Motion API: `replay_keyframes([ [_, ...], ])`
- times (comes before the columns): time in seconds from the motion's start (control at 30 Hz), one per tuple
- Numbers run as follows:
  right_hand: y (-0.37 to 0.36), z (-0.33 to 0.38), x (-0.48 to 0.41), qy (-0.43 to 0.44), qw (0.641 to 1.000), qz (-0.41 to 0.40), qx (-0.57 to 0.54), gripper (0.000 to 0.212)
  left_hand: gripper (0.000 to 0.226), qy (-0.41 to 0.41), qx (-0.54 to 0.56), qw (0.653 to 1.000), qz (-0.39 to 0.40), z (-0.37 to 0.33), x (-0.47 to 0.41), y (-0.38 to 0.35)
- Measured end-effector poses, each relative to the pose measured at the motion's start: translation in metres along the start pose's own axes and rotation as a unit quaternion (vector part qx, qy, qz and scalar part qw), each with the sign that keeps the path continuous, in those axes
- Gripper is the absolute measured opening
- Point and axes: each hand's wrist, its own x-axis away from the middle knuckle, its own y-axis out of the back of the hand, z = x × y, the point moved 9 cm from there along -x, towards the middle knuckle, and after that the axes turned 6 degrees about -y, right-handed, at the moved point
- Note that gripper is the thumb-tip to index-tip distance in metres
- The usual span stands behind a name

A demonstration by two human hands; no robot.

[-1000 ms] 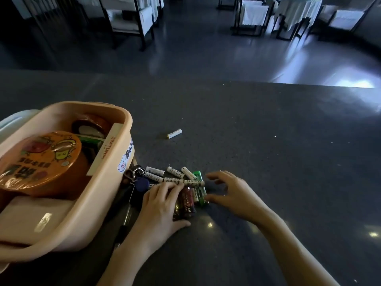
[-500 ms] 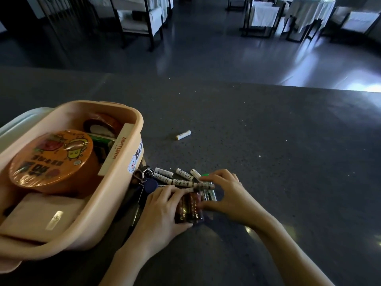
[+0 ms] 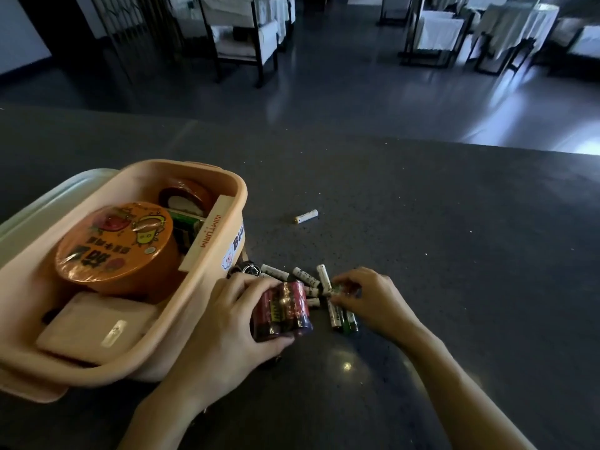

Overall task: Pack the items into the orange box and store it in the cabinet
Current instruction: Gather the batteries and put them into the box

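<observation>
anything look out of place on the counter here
One white battery lies alone on the dark counter, apart from the loose batteries clustered by the orange box. The left hand holds a shrink-wrapped battery pack; the right hand picks at the cluster.

The box [image 3: 207, 306] sits at the table's [image 3: 454, 254] near left, loose batteries [image 3: 305, 277] just right, one battery [image 3: 306, 216] farther off.

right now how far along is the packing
Partly done. The orange box already holds a round tub and a flat pouch. The left hand grips a wrapped battery pack; the right hand is gathering loose batteries. One stray battery waits further out. Storing the box is not yet done.
</observation>
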Motion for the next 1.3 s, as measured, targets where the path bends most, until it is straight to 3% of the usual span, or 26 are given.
replay_keyframes([
  [0.2,0.029,0.015,-0.004,0.013,0.997,-0.025,-0.066,0.013,0.065,-0.005,0.019,0.999,-0.025,-0.012,0.001,0.045],
  [0.47,0.050,0.115,-0.002,0.087,0.982,-0.049,-0.162,0.014,0.066,0.021,-0.027,0.996,-0.079,0.035,0.026,0.143],
  [0.57,0.039,0.160,0.000,0.112,0.978,-0.043,-0.174,0.014,0.063,0.029,-0.013,0.999,-0.042,0.065,0.030,0.154],
  [0.83,-0.004,0.231,0.001,0.089,0.975,-0.079,-0.186,0.016,0.065,-0.044,0.028,0.985,0.166,0.120,0.035,0.128],
  [0.93,-0.018,0.237,0.004,0.064,0.980,-0.077,-0.174,0.016,0.061,-0.091,-0.010,0.977,0.194,0.125,0.039,0.124],
  [1.17,-0.042,0.237,0.010,0.018,0.995,-0.040,-0.090,0.019,0.078,-0.091,-0.001,0.971,0.222,0.139,0.032,0.111],
  [1.3,-0.043,0.236,0.015,0.029,0.995,-0.051,-0.081,0.015,0.056,-0.054,0.032,0.960,0.272,0.149,0.034,0.100],
])
